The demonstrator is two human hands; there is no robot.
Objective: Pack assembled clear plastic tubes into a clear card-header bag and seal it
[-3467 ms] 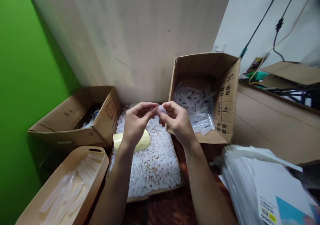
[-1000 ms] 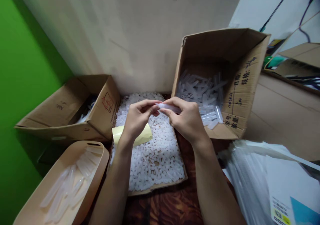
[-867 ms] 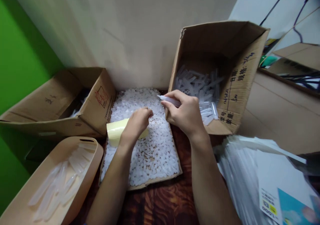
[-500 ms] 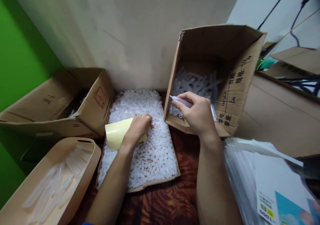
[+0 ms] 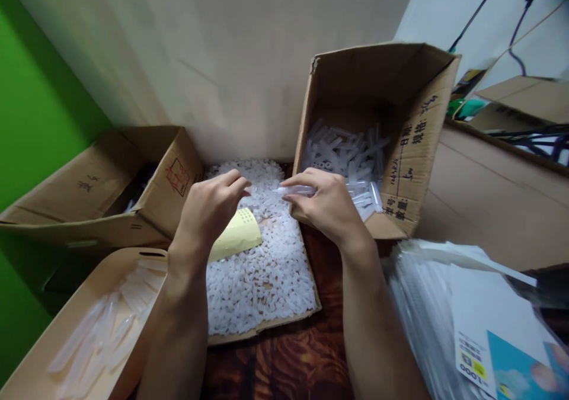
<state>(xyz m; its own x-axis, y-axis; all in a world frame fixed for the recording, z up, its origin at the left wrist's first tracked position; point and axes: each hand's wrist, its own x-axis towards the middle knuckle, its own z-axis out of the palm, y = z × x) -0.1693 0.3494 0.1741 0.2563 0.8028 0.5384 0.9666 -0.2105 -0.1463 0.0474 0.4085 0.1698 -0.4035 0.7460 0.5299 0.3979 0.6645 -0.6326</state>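
**Tube (image 5: pixel 299 191) held tip-out above board (image 5: pixel 259 332)**

The tube is gripped in the right hand (image 5: pixel 328 203) between thumb and fingers, above the board's far right part. Its body is mostly covered and its tip left clear, pointed leftward, presumably so that it can be reached. The left hand (image 5: pixel 207 207) is raised above the board's left side, fingers curled together, apart from the tip; whether anything is pinched cannot be told. The board is spread with white pieces (image 5: pixel 275 281), apparently thinly for easy picking; a yellow sheet (image 5: pixel 237 234) is laid over some. Right of the board, a box (image 5: pixel 427 151) seems tipped, mouth forward, so that loose tubes (image 5: pixel 351 151) are kept accessible.
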